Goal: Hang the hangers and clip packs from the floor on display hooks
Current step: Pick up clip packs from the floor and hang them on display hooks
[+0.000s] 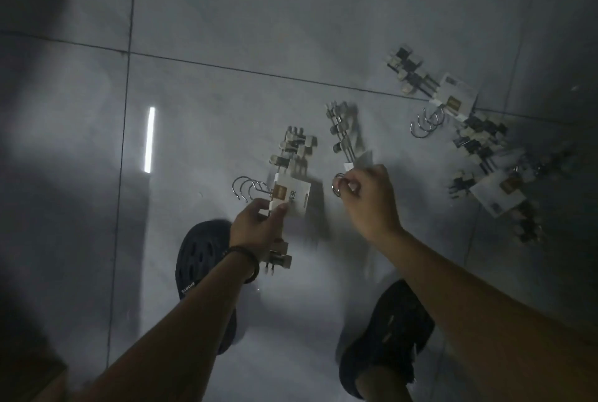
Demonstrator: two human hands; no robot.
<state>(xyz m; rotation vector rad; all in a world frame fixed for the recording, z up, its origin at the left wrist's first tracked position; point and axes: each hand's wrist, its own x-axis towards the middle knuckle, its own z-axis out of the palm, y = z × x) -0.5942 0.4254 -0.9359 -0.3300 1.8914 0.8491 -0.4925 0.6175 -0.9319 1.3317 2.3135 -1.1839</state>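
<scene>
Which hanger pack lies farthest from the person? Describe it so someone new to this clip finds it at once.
On the grey tiled floor, look right of the right hand to the packs lying untouched. The farthest pack is the upper one. Unlike the nearer floor pack, it straddles the dark tile seam, and its silver hooks curl plainly toward the person.

The left hand (255, 223) and right hand (369, 204) are bare, as are both forearms. A dark bracelet (246, 261) of braided cord circles the left wrist in what looks like two strands. The left shoe (200, 259) is a black clog with oval vent holes on top and small pale lettering along its side, too small to read. The right shoe (388, 337) is black too, blurred, with a rough matte upper.
</scene>
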